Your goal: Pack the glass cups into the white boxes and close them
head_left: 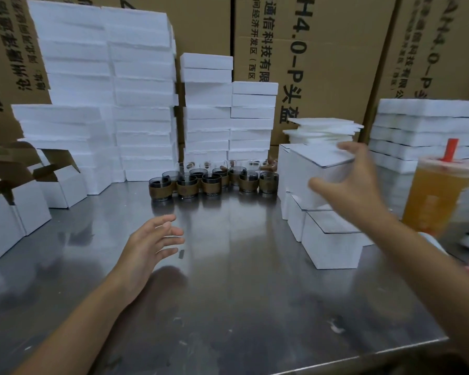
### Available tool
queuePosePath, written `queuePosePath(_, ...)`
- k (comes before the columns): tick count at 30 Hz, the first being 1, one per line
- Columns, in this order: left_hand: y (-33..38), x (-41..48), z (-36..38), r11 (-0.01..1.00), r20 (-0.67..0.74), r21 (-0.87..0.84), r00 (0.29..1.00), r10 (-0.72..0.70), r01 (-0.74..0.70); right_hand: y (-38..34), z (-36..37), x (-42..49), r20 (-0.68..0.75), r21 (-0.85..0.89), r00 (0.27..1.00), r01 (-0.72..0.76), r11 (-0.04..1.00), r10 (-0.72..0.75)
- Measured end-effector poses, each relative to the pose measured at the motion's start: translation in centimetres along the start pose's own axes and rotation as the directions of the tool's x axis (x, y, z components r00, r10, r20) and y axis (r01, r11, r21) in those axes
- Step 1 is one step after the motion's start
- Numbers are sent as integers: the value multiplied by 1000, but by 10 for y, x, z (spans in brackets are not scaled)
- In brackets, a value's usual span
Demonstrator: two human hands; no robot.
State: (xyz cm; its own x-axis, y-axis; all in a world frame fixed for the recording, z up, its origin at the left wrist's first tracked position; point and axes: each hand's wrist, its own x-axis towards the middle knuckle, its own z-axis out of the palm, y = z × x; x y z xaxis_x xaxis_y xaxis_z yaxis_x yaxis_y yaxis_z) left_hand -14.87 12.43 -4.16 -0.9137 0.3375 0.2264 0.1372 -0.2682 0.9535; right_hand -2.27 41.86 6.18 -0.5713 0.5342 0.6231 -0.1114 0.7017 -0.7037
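The glass cups (211, 182) stand straight beyond the left hand (149, 244), its fingers loose and empty, nearer than the right hand (355, 180), spread wide against a closed white box (298, 174).

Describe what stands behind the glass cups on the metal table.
Behind the glass cups rise stacks of white foam blocks, with brown cartons behind those. The stacks hide the cartons' lower parts, and the front cups partly cover the rear row.

The right hand (352, 182) is motion-blurred, and the rear glass cups (186, 167) hide behind the front row (211, 184).
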Motion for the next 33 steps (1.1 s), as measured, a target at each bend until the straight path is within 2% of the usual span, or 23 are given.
queuePosePath(8,-4,1,0,1000,44,15,999,1,-2,63,-67,23,-71,-164,991,-126,978,116)
queuePosePath(13,-4,1,0,1000,47,11,999,5,-6,80,-68,23,-76,-187,987,-156,970,144)
queuePosePath(19,-4,0,2,1000,58,5,998,9,-9,91,-56,25,-94,-162,963,-265,951,252)
queuePosePath(33,-4,-1,4,1000,86,-1,996,10,-10,91,-30,29,-119,-181,980,-179,967,159)
